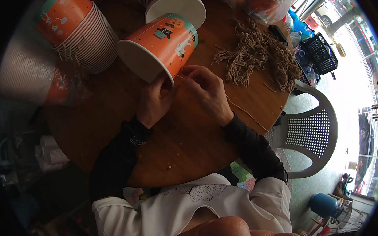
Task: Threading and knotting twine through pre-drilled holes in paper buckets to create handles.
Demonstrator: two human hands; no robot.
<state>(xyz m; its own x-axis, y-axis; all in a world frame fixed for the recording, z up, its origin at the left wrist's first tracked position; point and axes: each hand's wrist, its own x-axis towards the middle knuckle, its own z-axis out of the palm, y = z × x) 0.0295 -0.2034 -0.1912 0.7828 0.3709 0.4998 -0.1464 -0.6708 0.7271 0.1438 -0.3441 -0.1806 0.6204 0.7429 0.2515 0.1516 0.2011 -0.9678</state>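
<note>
An orange paper bucket (162, 45) with a green band, cartoon figures and a white rim lies tilted on its side over the round table. My left hand (154, 103) grips the bucket's near rim, with some fingertips hidden behind it. Just right of that rim, my right hand (207, 91) is closed in a pinch on a thin tan string (248, 113). From these fingers the string trails down across the table to the right. Where its other end meets the bucket is too small to make out.
A tall stack of orange buckets (82, 36) with string handles stands at the left. Plastic-wrapped buckets (272, 2) are at the far right. A heap of tan strings (258, 56) lies on the wooden table (190, 147). A grey plastic chair (309, 129) stands at the right.
</note>
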